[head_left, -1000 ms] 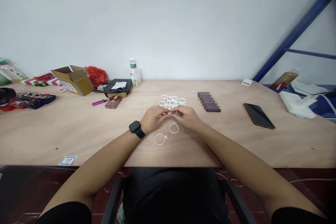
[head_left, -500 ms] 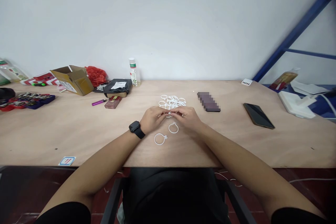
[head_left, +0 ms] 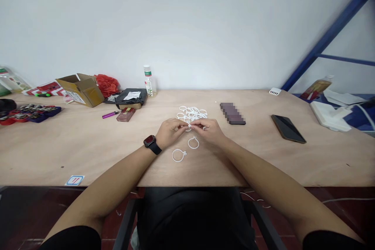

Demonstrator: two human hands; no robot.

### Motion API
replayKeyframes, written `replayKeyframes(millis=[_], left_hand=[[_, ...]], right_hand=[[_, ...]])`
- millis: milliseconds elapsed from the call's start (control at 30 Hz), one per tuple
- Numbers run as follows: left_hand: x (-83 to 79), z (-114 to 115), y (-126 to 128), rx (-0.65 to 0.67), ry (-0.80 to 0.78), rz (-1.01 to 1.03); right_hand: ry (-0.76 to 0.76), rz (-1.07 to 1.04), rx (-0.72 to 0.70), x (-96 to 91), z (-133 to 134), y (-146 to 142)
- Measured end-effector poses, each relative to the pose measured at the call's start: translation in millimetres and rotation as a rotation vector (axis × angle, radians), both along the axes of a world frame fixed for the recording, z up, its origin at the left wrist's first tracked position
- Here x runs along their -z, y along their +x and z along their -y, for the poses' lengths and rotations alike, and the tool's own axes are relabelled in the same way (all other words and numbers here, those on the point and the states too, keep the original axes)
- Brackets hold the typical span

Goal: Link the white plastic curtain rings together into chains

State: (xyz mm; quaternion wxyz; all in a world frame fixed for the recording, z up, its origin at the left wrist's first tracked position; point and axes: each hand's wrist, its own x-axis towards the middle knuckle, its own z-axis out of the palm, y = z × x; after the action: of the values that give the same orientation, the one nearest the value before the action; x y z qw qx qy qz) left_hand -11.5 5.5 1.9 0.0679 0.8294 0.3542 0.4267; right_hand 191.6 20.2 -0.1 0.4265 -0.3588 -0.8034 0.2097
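Because the white ring (head_left: 189, 125) looks like thin plastic, it should be light, springy and perhaps slippery, best taken by its small clasp. Left hand (head_left: 170, 133) and right hand (head_left: 209, 130) pinch it between their fingertips over the table (head_left: 117, 152). Two loose rings (head_left: 193, 148) lie nearer the person; just beyond, a ring heap (head_left: 192, 113) crowds the fingers and could snag. A phone (head_left: 288, 129) lies well apart, rightward.
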Motion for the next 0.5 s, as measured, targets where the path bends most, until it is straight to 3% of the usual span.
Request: replayKeyframes(millis=[267,500], left_hand=[[-1.0,0.2,-0.7,0.034,0.061,-0.080],[-0.1,1.6,-2.8,0.082,0.069,-0.114]], right_hand=[[-0.027,0.018,-0.032,-1.5,1.8,0.3],[-0.155,-0.004,-0.138,-5.1,0.0,4.0]])
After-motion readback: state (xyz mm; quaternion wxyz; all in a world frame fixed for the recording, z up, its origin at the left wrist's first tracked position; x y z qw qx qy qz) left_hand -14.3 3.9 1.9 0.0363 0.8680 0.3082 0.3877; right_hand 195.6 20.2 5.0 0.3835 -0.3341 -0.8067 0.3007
